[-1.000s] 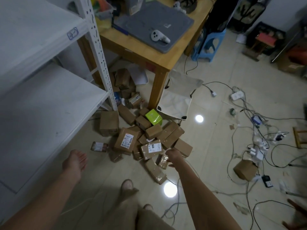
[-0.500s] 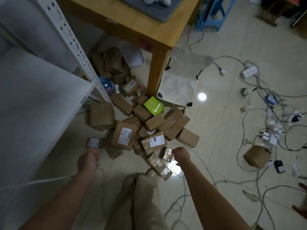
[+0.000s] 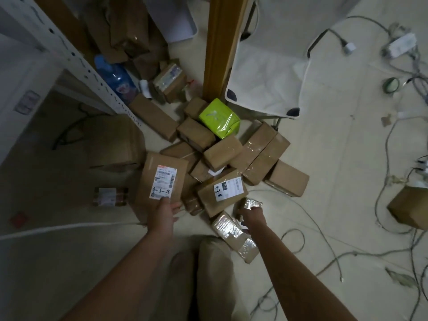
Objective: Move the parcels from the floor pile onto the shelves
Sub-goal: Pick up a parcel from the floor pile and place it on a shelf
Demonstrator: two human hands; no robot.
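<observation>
Two-handed pick from the parcel pile (image 3: 227,154) on the floor in front of the wooden table leg (image 3: 217,49).
Clasps a small taped parcel (image 3: 251,203) in the right grip (image 3: 253,217), at the pile's near edge and likely easiest to lift. Sets the left grip (image 3: 162,214) on the labelled flat parcel (image 3: 162,179), left of the leg; closure impossible to tell.

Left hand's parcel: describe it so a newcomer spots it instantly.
Start at the wooden table leg; the pile spreads from its foot toward the person. On its left edge lies a flat brown parcel, with the left hand touching its near end. Its label reads 4-3-24 in handwriting; the neighbour reads 4-3-8.
</observation>
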